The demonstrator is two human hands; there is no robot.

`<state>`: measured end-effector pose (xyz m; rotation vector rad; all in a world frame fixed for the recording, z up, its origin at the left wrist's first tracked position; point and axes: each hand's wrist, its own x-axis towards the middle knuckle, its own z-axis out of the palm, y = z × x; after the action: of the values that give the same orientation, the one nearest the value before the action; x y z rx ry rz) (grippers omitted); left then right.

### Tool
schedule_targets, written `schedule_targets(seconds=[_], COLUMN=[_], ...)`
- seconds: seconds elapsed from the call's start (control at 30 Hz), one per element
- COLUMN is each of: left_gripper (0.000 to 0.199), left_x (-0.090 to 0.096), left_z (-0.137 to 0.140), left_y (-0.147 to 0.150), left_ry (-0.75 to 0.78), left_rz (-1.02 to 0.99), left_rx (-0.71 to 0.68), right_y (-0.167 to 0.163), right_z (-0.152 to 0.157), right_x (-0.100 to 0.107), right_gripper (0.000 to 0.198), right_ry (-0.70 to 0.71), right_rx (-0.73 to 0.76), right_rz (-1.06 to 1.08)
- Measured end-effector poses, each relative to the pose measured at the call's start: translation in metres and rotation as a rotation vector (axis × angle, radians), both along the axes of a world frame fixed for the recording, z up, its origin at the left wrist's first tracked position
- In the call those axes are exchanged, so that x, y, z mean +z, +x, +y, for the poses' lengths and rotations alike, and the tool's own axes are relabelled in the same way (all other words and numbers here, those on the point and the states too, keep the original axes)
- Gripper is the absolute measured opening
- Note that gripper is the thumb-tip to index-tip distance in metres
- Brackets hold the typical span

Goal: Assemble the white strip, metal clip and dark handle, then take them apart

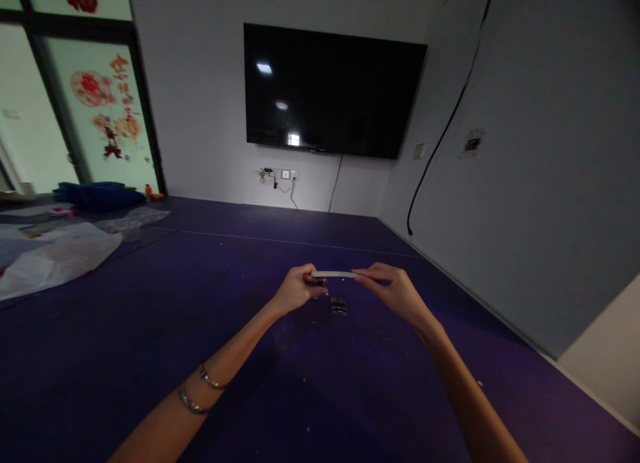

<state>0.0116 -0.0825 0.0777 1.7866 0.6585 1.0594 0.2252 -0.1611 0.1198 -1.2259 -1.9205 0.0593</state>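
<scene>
A thin white strip [334, 274] stretches roughly level between my two hands, bowed slightly upward. Its left end is pinched in the fingers of my left hand [294, 291], which wears bracelets [193, 399] at the wrist. Just beneath that end, a small shiny dark thing [321, 282] shows by the left fingers; its kind is too small to tell. At the strip's other end, the thumb and fingertips of my right hand [393, 288] are closed on it. Below the strip, a small flat clear packet with something dark inside [339, 306] lies on the purple surface [280, 389].
Crumpled white plastic sheeting [65, 256] and a blue cloth bundle [100, 195] lie at the far left, with a small orange object [149, 191] beside them. A television [335, 89] hangs on the back wall. A black cable [440, 139] dangles along the right wall.
</scene>
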Motion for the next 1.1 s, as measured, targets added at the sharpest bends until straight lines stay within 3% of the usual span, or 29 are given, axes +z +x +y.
schedule_targets(seconds=[0.13,0.33,0.5,1.1], left_gripper=[0.031,0.022,0.028,0.024], left_x=[0.0,0.003,0.004,0.006], left_z=[0.0,-0.004,-0.007,-0.017], left_y=[0.0,0.0,0.002,0.004], left_ry=[-0.028,0.122,0.028,0.118], left_rz=[-0.021,0.045,0.009,-0.015], left_rx=[-0.015,0.064,0.05,0.096], right_y=[0.0,-0.001,0.007,0.005], right_z=[-0.001,-0.004,-0.001,-0.007], right_x=[0.001,0.001,-0.001,0.006], right_gripper=[0.031,0.03,0.029,0.026], right_ry=[0.02,-0.02,-0.003,-0.01], right_rx=[-0.021,0.04,0.003,0.065], right_rz=[0.017,0.018,0.039,0.023])
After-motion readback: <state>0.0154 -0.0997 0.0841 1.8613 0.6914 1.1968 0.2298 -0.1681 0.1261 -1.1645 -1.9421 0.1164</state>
